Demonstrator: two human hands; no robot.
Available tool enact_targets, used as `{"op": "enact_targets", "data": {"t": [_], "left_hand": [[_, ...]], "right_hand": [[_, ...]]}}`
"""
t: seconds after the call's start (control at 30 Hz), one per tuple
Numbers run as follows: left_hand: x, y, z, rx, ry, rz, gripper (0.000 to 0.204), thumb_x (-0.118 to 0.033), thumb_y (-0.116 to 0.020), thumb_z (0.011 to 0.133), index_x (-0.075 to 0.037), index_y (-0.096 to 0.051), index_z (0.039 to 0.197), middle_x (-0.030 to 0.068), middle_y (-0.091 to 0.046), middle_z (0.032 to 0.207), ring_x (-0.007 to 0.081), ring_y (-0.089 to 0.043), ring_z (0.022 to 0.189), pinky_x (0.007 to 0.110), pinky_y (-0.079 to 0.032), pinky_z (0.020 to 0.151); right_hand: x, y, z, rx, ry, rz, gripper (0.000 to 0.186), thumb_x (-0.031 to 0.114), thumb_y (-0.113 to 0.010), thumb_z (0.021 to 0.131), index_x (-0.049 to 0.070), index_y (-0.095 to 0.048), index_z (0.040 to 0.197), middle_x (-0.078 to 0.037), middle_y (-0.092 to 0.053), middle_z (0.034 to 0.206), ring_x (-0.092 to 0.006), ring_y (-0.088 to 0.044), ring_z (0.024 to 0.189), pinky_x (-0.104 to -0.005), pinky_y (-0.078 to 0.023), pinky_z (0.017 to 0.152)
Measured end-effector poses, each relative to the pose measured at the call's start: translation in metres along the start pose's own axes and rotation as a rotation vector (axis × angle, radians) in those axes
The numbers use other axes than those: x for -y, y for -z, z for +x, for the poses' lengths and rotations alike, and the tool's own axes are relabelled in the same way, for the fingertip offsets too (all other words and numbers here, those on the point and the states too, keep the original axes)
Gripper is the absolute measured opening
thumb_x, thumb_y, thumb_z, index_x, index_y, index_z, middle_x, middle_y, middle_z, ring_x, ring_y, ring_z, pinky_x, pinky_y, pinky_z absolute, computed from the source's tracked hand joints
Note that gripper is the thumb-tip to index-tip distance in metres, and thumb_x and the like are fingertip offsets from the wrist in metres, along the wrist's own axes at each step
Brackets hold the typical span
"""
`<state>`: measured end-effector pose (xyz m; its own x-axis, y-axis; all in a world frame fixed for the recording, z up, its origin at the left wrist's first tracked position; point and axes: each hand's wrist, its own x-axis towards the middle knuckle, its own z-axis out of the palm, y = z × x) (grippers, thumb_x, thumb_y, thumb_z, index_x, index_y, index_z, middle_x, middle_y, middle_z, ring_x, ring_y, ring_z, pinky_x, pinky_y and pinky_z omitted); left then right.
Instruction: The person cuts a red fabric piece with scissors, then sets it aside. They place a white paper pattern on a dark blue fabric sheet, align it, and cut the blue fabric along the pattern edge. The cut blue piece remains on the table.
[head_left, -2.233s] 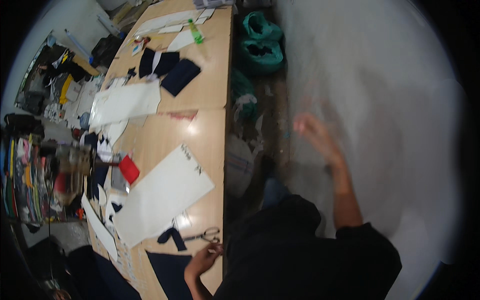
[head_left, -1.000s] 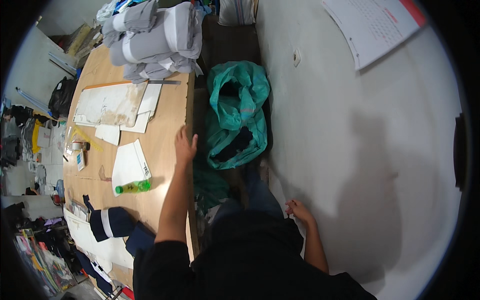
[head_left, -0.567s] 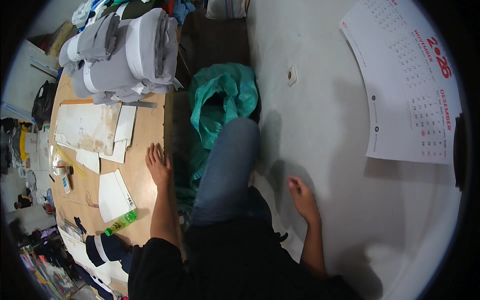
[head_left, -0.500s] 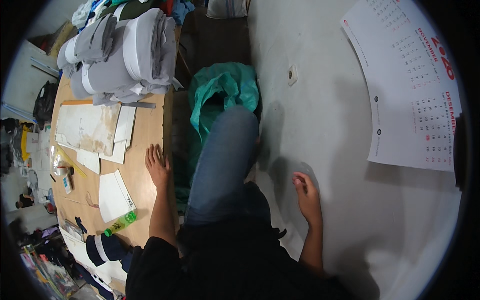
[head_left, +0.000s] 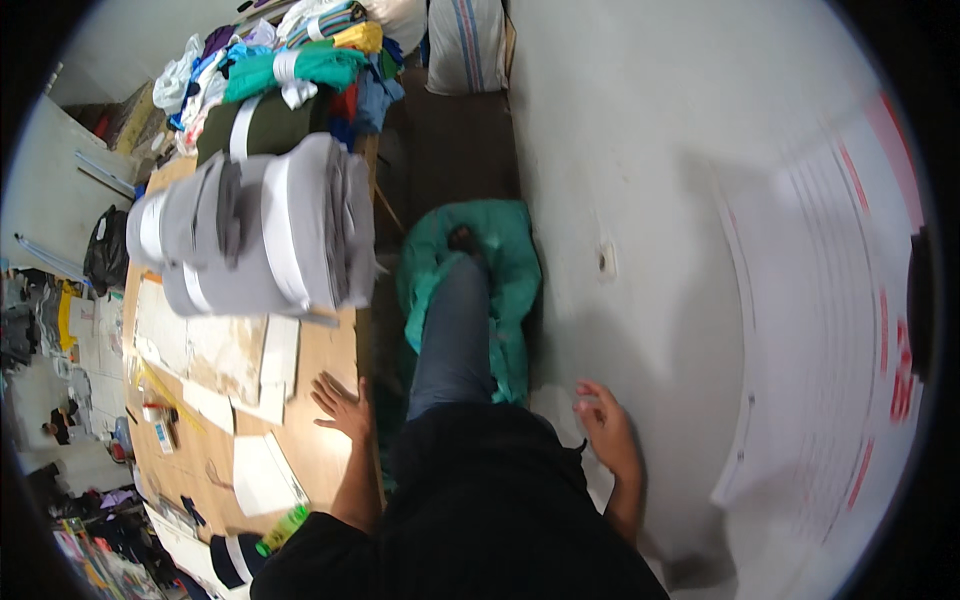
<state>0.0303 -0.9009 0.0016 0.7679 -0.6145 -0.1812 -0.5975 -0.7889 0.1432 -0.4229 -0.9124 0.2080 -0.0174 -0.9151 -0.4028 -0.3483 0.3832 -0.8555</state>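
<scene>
My left hand (head_left: 340,405) lies flat and open on the edge of the wooden table (head_left: 320,460), fingers spread, holding nothing. My right hand (head_left: 605,428) hangs open close to the white wall (head_left: 640,180), also with nothing in it. One of my legs, in blue jeans (head_left: 452,340), is raised forward, with the foot over a green bag (head_left: 510,270) on the floor between table and wall. Large grey fabric rolls (head_left: 260,235) lie on the table just beyond my left hand.
Sheets of paper (head_left: 262,475) and a worn pattern sheet (head_left: 215,350) lie on the table, with a green bottle (head_left: 283,527) near its edge. Colourful fabric rolls (head_left: 300,70) are stacked farther back. A sack (head_left: 468,45) stands at the far wall. A wall calendar (head_left: 830,330) hangs at the right.
The view has swung further along the table toward the fabric rolls. My leg has stretched forward over the green bag. My left hand stays on the table edge; my right hand stays by the wall.
</scene>
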Motion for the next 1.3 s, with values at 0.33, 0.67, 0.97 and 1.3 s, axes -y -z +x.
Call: {"op": "enact_targets", "data": {"t": [0.33,0.67,0.97,1.3], "left_hand": [[0.010,-0.022,0.039,-0.330,-0.211,0.055,0.096,-0.065,-0.064,0.097,-0.007,-0.033,0.167,0.0251,-0.032,0.171,0.0422,-0.033,0.157,0.066,-0.026,0.122],[-0.051,0.017,0.082,-0.152,0.147,-0.039,0.078,-0.050,-0.069,0.100,-0.001,-0.045,0.155,0.0252,-0.046,0.156,0.0371,-0.048,0.142,0.056,-0.038,0.115],[-0.049,0.016,0.073,-0.108,0.307,-0.168,0.065,-0.043,-0.069,0.102,0.002,-0.053,0.146,0.0243,-0.057,0.143,0.0334,-0.056,0.131,0.049,-0.044,0.109],[-0.147,0.025,0.024,-0.124,0.782,-0.400,0.052,-0.036,-0.069,0.104,0.005,-0.062,0.135,0.0233,-0.068,0.129,0.0293,-0.065,0.118,0.042,-0.050,0.102]], "right_hand": [[0.243,-0.005,0.454,-0.472,0.512,-0.432,0.033,0.020,-0.060,0.111,0.001,-0.065,0.138,-0.012,-0.072,0.129,-0.0237,-0.067,0.120,-0.0377,-0.049,0.109],[0.297,0.097,0.580,-0.472,0.311,-0.975,0.030,0.010,-0.065,0.100,0.008,-0.067,0.131,-0.019,-0.063,0.132,-0.0352,-0.064,0.118,-0.0441,-0.051,0.104],[0.299,0.111,0.693,-0.063,0.244,-0.752,0.031,0.019,-0.067,0.100,0.010,-0.070,0.130,-0.014,-0.069,0.117,-0.0237,-0.068,0.097,-0.0396,-0.056,0.089],[0.319,0.020,0.930,0.291,-0.083,-0.578,0.031,0.024,-0.059,0.106,0.016,-0.063,0.136,-0.005,-0.067,0.103,-0.0177,-0.068,0.081,-0.0335,-0.049,0.069]]}}
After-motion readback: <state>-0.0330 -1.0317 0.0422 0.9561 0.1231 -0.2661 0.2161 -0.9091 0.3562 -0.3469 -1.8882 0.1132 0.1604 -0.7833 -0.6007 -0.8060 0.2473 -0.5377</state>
